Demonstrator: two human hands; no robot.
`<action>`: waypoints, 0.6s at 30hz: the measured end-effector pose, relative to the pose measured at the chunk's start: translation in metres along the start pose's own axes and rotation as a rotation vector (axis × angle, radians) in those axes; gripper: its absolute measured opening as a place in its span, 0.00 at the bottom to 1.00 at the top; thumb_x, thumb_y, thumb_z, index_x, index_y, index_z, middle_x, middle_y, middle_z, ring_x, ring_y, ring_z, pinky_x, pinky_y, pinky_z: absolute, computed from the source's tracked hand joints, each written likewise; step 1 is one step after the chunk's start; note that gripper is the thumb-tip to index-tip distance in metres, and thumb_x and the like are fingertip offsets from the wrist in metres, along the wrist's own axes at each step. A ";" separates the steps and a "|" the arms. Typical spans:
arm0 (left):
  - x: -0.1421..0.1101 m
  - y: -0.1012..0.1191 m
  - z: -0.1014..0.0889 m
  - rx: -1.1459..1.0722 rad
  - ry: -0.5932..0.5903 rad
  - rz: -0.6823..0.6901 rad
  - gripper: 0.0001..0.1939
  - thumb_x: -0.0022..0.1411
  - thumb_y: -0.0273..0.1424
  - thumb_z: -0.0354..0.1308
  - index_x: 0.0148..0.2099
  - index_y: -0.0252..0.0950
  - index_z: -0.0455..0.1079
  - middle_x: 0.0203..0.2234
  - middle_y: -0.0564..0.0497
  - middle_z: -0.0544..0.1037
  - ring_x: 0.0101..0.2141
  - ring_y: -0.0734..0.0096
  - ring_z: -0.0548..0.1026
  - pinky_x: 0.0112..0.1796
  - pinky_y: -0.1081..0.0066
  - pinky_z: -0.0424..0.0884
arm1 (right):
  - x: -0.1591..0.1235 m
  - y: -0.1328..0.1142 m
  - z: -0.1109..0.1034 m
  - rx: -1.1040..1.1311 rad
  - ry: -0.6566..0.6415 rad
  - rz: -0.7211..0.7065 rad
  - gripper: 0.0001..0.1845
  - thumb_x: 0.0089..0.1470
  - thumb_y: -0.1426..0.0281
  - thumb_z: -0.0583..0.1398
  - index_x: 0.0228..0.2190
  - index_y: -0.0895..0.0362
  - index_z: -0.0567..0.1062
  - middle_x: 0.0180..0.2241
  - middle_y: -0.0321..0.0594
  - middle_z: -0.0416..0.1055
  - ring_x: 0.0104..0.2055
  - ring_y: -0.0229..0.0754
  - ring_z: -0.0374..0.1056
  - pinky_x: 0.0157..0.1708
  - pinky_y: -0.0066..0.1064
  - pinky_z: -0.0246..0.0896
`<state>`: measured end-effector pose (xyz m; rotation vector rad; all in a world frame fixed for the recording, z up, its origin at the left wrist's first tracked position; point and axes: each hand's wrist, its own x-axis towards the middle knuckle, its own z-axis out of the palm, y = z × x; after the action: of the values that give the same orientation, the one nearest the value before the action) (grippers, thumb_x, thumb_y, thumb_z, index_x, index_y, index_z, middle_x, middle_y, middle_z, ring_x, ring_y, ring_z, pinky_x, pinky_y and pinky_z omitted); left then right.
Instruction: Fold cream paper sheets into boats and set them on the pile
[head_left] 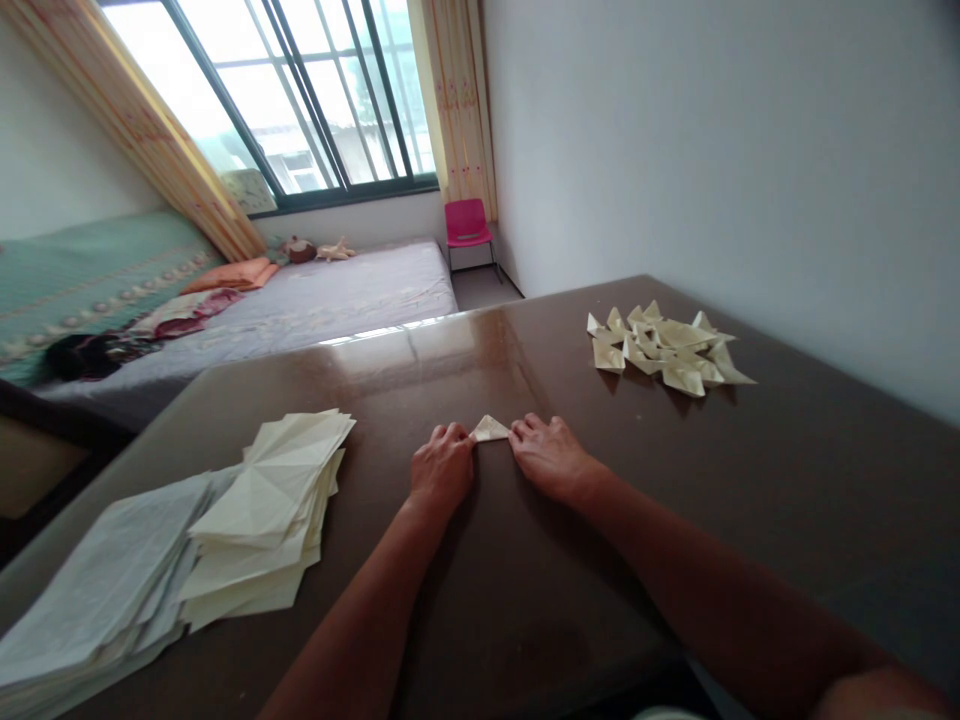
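A small piece of cream paper, folded into a triangle with its point away from me, lies on the brown tabletop between my hands. My left hand has its curled fingers closed on the left corner. At the right corner, my right hand presses and grips with its fingers together. Both thumbs are largely hidden from view. To the left lies a stack of creased cream paper sheets. Folded paper pieces with pointed corners are heaped toward the far right.
A thick pile of greyish printed paper lies at the table's left edge, beside the cream sheets. The glossy brown table meets a white wall on the right. Beyond it are a bed and a pink chair.
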<state>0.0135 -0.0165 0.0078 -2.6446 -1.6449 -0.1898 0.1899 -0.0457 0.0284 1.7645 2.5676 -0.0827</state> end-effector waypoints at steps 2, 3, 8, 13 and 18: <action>0.000 -0.001 0.000 0.006 0.003 -0.019 0.15 0.65 0.30 0.45 0.41 0.44 0.74 0.41 0.47 0.73 0.42 0.62 0.68 0.33 0.68 0.67 | 0.003 0.000 0.001 -0.001 0.023 -0.005 0.16 0.58 0.76 0.50 0.42 0.59 0.75 0.45 0.54 0.70 0.51 0.52 0.58 0.41 0.41 0.55; 0.000 -0.002 0.000 0.005 0.012 -0.020 0.15 0.65 0.30 0.45 0.41 0.43 0.74 0.40 0.47 0.73 0.42 0.62 0.68 0.33 0.68 0.67 | 0.005 0.000 0.003 -0.001 0.041 -0.005 0.15 0.59 0.75 0.50 0.41 0.59 0.75 0.45 0.53 0.70 0.50 0.52 0.59 0.41 0.40 0.55; 0.001 -0.005 0.004 0.001 0.058 0.023 0.15 0.66 0.30 0.45 0.46 0.45 0.72 0.40 0.49 0.72 0.43 0.63 0.68 0.35 0.69 0.66 | 0.018 0.001 0.015 0.009 0.135 0.006 0.19 0.62 0.72 0.49 0.52 0.54 0.68 0.47 0.50 0.68 0.50 0.51 0.58 0.42 0.41 0.56; 0.003 -0.005 0.009 -0.024 0.084 -0.006 0.14 0.66 0.33 0.45 0.48 0.45 0.70 0.41 0.48 0.72 0.44 0.62 0.67 0.37 0.68 0.66 | 0.031 0.005 0.025 0.033 0.168 0.049 0.21 0.61 0.72 0.48 0.55 0.51 0.66 0.47 0.49 0.68 0.50 0.51 0.59 0.42 0.41 0.56; 0.004 -0.007 0.012 -0.073 0.092 -0.065 0.16 0.65 0.39 0.48 0.52 0.44 0.66 0.42 0.48 0.71 0.46 0.61 0.66 0.39 0.67 0.67 | 0.042 0.022 0.034 0.277 0.255 0.132 0.21 0.60 0.73 0.49 0.53 0.53 0.68 0.46 0.45 0.70 0.49 0.45 0.63 0.45 0.36 0.58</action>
<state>0.0099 -0.0089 -0.0041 -2.5914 -1.7286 -0.3736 0.1948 -0.0007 -0.0085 2.1675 2.7118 -0.2364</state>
